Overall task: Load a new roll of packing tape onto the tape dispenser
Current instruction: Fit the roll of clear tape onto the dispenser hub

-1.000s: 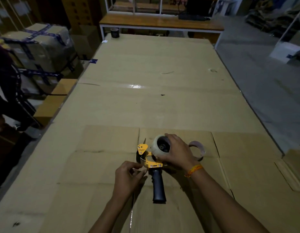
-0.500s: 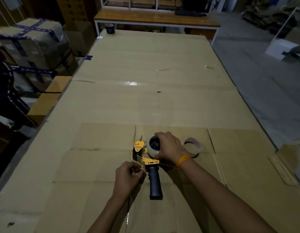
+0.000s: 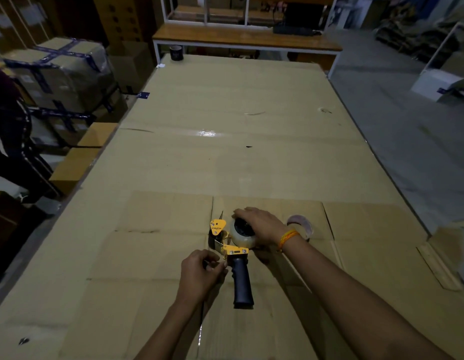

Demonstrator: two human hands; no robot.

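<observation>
Tape dispenser (image 3: 229, 249) lies flat on the cardboard-covered table (image 3: 225, 165), near the table's near edge, roughly centred. Only writing in view: dark lettering on the dispenser's yellow front plate (image 3: 217, 226), too small and blurred to read. No legible label on the roll.

Dispenser look: yellow metal frame, black moulded handle (image 3: 242, 283) pointing back toward the person, a yellow bracket with two screws where handle meets frame, dark roller just left of the frame.

Tape roll (image 3: 242, 233) sits on the dispenser's hub, directly beyond the handle. Clear/whitish tape, glossy, with the black hub visible in its centre.

Right hand (image 3: 262, 223): lying over the far-right side of the roll, fingers spread and curved across its top, palm down, pressing or steadying it. Not a closed fist; fingers wrap loosely round the roll. Orange braided band (image 3: 288, 239) on that wrist.

Left hand (image 3: 199, 274): just left of the handle, thumb and fingertips pinched together near the yellow bracket. A thin clear strip seems to run from the pinch toward the dispenser front, but I cannot tell for certain that it is the tape's end.

Empty cardboard core (image 3: 301, 226) lies on the table just right of the roll, partly behind the right wrist.

Far from the dispenser, at the table's far left corner, a dark roll (image 3: 176, 52) stands. Beyond the table's left edge: stacked cartons strapped with blue tape (image 3: 62, 71).
</observation>
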